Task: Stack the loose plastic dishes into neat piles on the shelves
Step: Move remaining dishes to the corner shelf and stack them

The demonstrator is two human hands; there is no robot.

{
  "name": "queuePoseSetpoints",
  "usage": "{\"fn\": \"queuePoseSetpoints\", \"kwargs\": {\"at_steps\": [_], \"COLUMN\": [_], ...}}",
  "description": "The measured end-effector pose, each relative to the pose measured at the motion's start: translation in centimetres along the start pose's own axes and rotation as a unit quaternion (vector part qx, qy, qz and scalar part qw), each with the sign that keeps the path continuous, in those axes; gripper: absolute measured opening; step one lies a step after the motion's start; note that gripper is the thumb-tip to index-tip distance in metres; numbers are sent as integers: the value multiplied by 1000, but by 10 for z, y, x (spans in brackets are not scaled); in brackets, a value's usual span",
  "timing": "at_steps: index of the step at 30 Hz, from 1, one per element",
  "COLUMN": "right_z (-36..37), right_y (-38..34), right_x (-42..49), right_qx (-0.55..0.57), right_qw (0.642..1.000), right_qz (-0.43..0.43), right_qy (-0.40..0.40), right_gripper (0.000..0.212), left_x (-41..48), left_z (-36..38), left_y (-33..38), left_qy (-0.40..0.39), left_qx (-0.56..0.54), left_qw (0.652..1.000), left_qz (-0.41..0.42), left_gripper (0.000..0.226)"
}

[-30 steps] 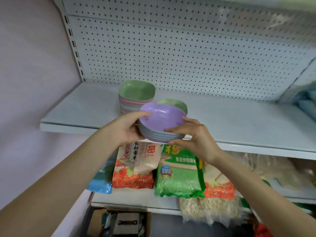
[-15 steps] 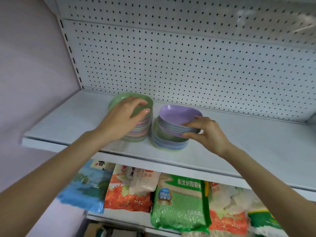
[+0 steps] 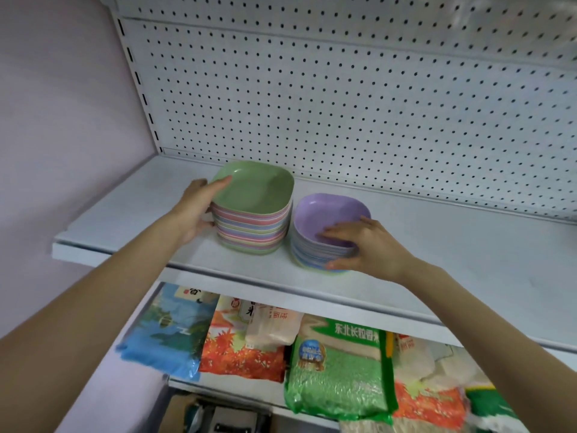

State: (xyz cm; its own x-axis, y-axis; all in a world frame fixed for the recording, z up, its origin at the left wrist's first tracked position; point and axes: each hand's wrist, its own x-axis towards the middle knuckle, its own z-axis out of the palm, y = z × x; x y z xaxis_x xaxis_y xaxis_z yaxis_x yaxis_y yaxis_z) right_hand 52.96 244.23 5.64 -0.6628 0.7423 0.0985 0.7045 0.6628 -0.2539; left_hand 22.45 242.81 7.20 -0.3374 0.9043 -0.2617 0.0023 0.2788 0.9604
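Two piles of square plastic dishes stand side by side on the white shelf. The taller striped pile has a green dish on top. My left hand holds its left side, fingers over the green rim and thumb lower down against the stack. To the right, touching or nearly touching it, stands the lower pile, topped by a purple dish. My right hand grips its front right corner, fingers lying inside the purple dish and thumb against the pile's base.
A white pegboard backs the shelf and a pale wall closes the left side. Bare shelf runs to the right of the piles. On the shelf below lie a blue bag, an orange bag and a green rice bag.
The purple-topped stack went from both hands in the air down onto the dishes beside the tall pile. My left hand moved to the tall pile's left side. My right hand's fingers now lie inside the purple dish.
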Motion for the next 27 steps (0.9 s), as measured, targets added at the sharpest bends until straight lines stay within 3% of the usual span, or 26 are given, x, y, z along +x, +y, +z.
{"fn": "queuePoseSetpoints", "kwargs": {"at_steps": [3, 6, 9, 15, 20, 24, 27], "right_z": [5, 5, 5, 7, 8, 9, 8], "right_y": [-6, -4, -1, 2, 2, 2, 1], "right_x": [5, 8, 10, 8, 9, 7, 8], "right_qx": [-35, -34, -19, 32, 62, 62, 58], "right_qw": [999, 996, 995, 995, 993, 992, 992], "right_qz": [16, 78, 87, 92, 101, 106, 104], "right_qy": [-12, -24, -39, -33, -28, -40, -50], "right_gripper": [60, 55, 52, 46, 45, 46, 46], "left_x": [-1, 5, 5, 5, 3, -1, -2], "left_z": [4, 2, 3, 4, 1, -3, -8], "left_y": [-8, -15, -19, -23, -20, -21, -20], "left_qy": [-37, -56, -62, -62, -62, -74, -85], "left_qx": [-54, -57, -74, -96, -78, -49, -39], "left_qw": [997, 994, 992, 989, 990, 991, 991], "left_qz": [-50, -70, -86, -97, -99, -102, -100], "left_gripper": [37, 39, 35, 5, 16, 5, 14]}}
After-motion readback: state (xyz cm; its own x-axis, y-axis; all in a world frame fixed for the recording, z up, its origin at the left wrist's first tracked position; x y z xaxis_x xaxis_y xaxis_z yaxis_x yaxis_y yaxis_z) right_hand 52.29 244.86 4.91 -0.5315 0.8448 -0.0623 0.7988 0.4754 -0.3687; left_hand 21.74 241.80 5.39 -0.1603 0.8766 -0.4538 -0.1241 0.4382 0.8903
